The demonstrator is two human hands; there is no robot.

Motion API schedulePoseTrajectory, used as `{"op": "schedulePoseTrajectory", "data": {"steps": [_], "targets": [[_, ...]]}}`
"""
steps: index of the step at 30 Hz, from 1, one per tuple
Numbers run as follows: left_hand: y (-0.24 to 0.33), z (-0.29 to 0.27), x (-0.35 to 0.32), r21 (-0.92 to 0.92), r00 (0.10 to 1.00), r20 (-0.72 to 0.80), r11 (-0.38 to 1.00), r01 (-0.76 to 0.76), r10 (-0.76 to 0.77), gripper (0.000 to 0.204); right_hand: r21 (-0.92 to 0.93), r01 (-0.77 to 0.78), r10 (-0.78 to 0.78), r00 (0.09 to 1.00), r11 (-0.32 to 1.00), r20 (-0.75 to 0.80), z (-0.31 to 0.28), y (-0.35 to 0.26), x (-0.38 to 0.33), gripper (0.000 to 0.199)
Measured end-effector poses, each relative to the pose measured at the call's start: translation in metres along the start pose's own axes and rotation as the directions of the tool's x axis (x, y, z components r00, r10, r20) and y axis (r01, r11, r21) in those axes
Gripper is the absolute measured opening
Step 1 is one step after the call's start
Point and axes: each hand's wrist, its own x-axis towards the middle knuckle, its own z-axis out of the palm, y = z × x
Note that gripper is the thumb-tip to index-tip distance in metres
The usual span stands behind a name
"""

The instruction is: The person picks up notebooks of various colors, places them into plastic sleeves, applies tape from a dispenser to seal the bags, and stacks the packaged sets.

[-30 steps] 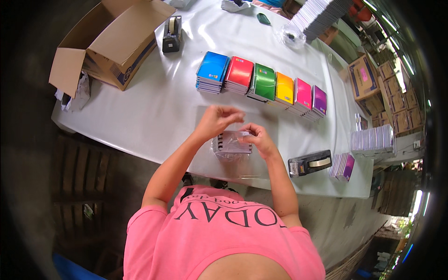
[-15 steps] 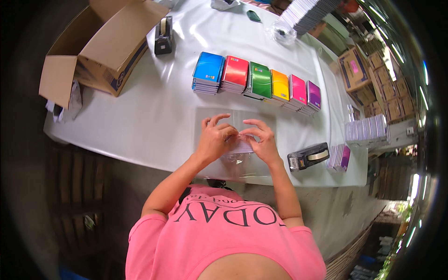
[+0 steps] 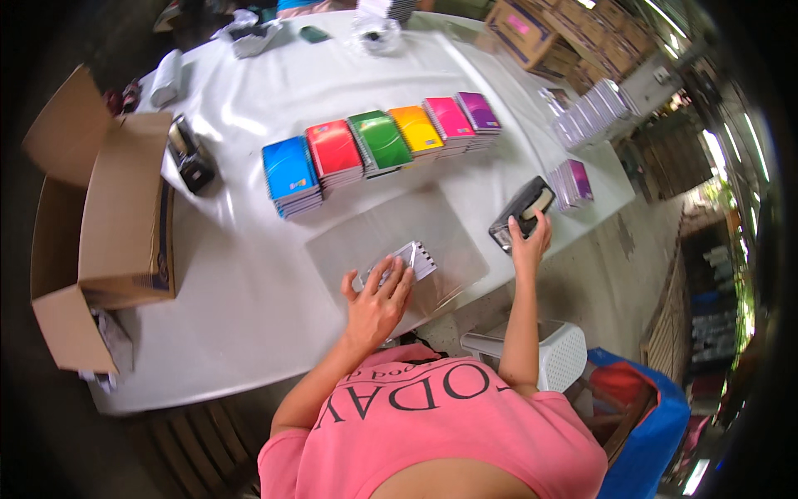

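My left hand [image 3: 378, 303] lies with fingers spread on a small spiral-bound notebook [image 3: 422, 262], pale side up. The notebook rests on a clear plastic sheet [image 3: 455, 243], and my fingers hide part of it. At the right, my right hand [image 3: 530, 243] is at a black tape dispenser [image 3: 509, 218]. Its thumb and index finger are apart, over the side of the dispenser near the tape roll [image 3: 542, 202]. Whether the fingertips touch the tape is too small to tell.
Beyond the sheet stands a row of spiral notebook stacks [image 3: 382, 140] in several colours. An open cardboard box [image 3: 129, 212] and another tape dispenser [image 3: 193, 158] are at the left. Purple notebooks [image 3: 572, 185] sit past my right hand. A white stool [image 3: 561, 356] stands below the table edge.
Both hands were together over the notebook. The right one has moved away to the tape dispenser; the left has flattened onto the notebook. The view has turned to the right.
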Motion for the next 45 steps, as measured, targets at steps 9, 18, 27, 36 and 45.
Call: {"op": "schedulePoseTrajectory", "data": {"steps": [9,18,27,36,45], "targets": [[-0.007,-0.002,0.009,-0.04,0.997,0.006,0.997,-0.072,0.073,0.026,0.227,-0.341,0.382,0.908,0.912,-0.169,0.052,0.057,-0.003,0.107],[-0.008,-0.001,0.006,-0.015,0.999,-0.001,0.999,-0.046,0.046,0.032,0.292,-0.788,0.586,0.604,0.542,0.541,-0.038,0.078,0.024,0.056],[-0.006,0.002,0.01,-0.013,0.998,-0.029,0.998,-0.061,0.061,0.028,0.672,-0.721,0.381,0.676,0.168,0.63,-0.035,0.113,0.014,0.041],[-0.007,0.001,0.003,-0.029,0.996,-0.043,0.996,-0.085,0.084,0.034,0.412,-0.552,0.437,0.831,0.725,0.345,-0.046,0.105,-0.049,0.027],[-0.009,0.018,-0.007,-0.163,0.991,-0.137,0.986,-0.024,0.001,0.044,0.456,-0.463,-0.166,0.54,0.76,0.825,-0.046,-0.107,-0.069,0.028]]}}
